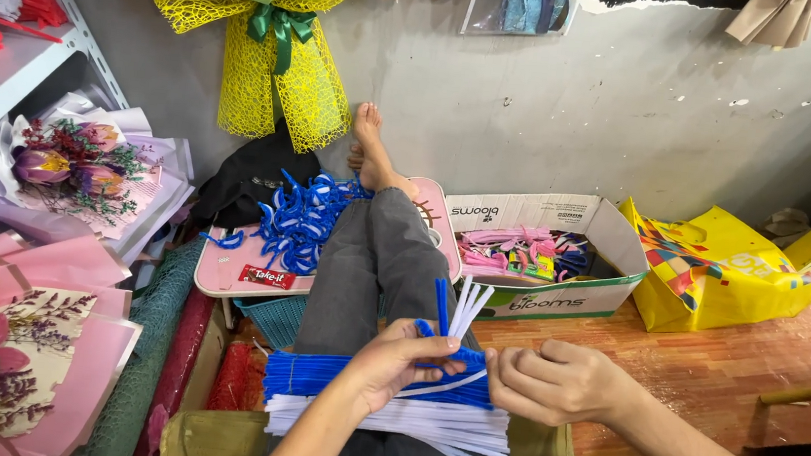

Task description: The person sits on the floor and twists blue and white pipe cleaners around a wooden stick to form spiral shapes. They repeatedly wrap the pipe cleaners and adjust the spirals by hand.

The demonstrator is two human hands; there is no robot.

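Observation:
My left hand (398, 361) and my right hand (554, 379) meet over my lap, both pinching a small bunch of blue and white pipe cleaners (458, 310) that stands upright between them. Under my hands, across my grey trouser leg (361, 273), lie a row of blue pipe cleaners (307, 372) and a row of white pipe cleaners (426, 428). My bare foot (371, 140) rests against the wall. A pile of bent blue pipe-cleaner pieces (302, 220) sits on a pink tray (223, 275) beyond my knee.
An open cardboard box (557, 297) holds pink and coloured pipe cleaners. A yellow bag (718, 273) lies to its right on the wooden floor. Wrapped flower bouquets (74, 171) crowd the left, a yellow-green bouquet (267, 16) hangs on the wall, and a shelf (4, 70) stands far left.

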